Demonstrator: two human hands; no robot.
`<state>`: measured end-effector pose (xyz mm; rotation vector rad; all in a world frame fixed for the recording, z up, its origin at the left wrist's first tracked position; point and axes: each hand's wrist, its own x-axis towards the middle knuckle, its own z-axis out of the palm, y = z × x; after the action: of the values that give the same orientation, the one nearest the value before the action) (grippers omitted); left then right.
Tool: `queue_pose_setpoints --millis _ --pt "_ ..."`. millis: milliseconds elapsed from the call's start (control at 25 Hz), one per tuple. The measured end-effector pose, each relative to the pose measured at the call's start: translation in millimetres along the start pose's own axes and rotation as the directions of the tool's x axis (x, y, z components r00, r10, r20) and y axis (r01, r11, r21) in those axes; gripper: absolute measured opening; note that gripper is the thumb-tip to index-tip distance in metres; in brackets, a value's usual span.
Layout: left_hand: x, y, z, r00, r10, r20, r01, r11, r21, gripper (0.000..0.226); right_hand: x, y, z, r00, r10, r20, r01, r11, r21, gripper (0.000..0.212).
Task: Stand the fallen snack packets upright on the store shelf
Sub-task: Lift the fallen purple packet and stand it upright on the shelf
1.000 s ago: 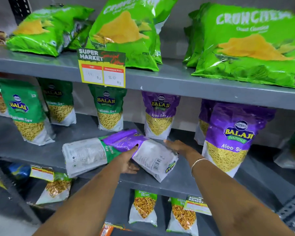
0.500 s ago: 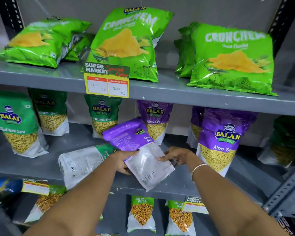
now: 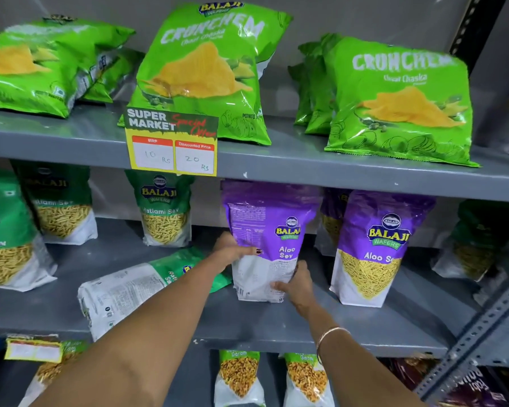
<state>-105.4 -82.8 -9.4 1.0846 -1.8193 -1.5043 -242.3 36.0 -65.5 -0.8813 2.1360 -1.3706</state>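
A purple Aloo Sev packet (image 3: 269, 230) stands upright on the grey middle shelf (image 3: 350, 324), turned so its back and side face me. My left hand (image 3: 232, 251) grips its left edge at mid height. Low on its right side, my right hand (image 3: 296, 284) holds the white bottom. A green Ratlami Sev packet (image 3: 135, 286) lies flat on its front just to the left, partly under my left forearm.
Upright green sev packets (image 3: 165, 212) stand at the left and back, another purple Aloo Sev packet (image 3: 376, 248) at the right. Green Crunchem chip bags (image 3: 206, 71) fill the upper shelf behind a yellow price tag (image 3: 172, 142). More packets sit on the lower shelf (image 3: 238, 377).
The purple packet went from lying tilted on the shelf to standing upright, lifted and turned by both hands. The camera view shifted down and closer.
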Motion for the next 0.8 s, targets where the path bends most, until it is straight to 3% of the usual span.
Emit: queue_pose_setpoints --millis 80,240,360,520,600,680,720,800 --pt "-2 2 0 1.000 -0.014 0.016 0.014 1.000 0.019 0.055 3 4 2 1.000 -0.003 -0.007 0.003 1.000 -0.003 0.061" --pt "-13 -2 -6 0.968 -0.144 0.207 0.130 0.988 0.080 0.046 7 -1 -3 1.000 0.022 0.022 -0.019 0.992 -0.128 0.067" --pt "-18 -8 -13 0.949 -0.244 0.199 0.222 0.967 0.126 0.028 10 -5 -9 0.997 0.075 -0.024 -0.078 0.984 -0.160 0.069" --pt "-18 -10 -17 0.906 -0.297 0.301 0.249 0.950 0.186 0.012 11 -11 -11 0.998 0.055 -0.018 -0.055 0.998 -0.043 0.029" --pt "-17 -11 -5 0.934 -0.244 0.260 0.196 0.960 0.199 0.026 10 -11 -13 0.993 0.019 0.117 -0.022 1.000 0.020 0.025" --pt "-19 -7 8 0.975 -0.154 0.160 0.126 0.977 0.170 0.063 8 -13 -23 0.960 0.032 0.277 -0.039 0.999 0.018 0.048" --pt "-18 -7 14 0.983 -0.122 0.134 0.101 0.983 0.152 0.078 4 -17 -30 0.926 0.068 0.372 -0.070 0.997 -0.008 0.060" --pt "-14 -8 20 0.984 -0.109 0.139 0.093 0.989 0.113 0.090 -1 -20 -37 0.844 0.097 0.528 -0.075 0.995 -0.063 0.062"
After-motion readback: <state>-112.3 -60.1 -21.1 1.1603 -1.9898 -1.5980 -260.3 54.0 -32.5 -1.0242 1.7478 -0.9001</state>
